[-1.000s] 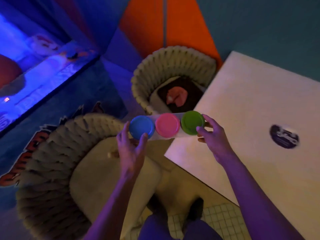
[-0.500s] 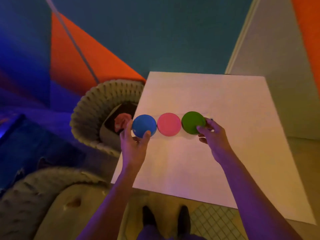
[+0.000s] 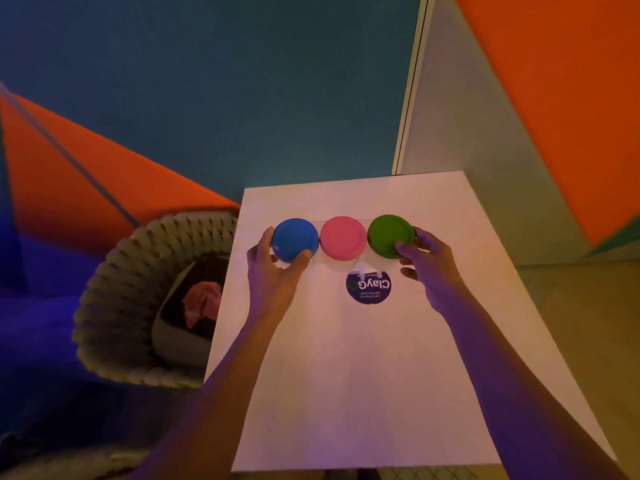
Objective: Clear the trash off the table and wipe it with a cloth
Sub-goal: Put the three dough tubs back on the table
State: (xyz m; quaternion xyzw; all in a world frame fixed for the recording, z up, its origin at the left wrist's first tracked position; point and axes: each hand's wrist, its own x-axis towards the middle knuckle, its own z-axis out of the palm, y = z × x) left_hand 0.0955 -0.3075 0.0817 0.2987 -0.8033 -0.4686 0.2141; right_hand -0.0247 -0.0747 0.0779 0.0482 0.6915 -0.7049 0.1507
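Left hand (image 3: 273,271) pinches the blue tub (image 3: 294,238), right hand (image 3: 427,268) the green tub (image 3: 390,235), the three-tub pack over the table (image 3: 346,393) just beyond the round sticker (image 3: 368,287) — best kept level, both ends gripped evenly.

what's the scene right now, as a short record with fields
held item: pack of three clay tubs with blue, pink and green lids
left hand: left hand grips the blue-lid end
right hand: right hand grips the green-lid end
table: white table, pack held over its far half
label: round purple ClayGo label below the pink lid
beside table: woven chair to the left, with a pink item on its seat
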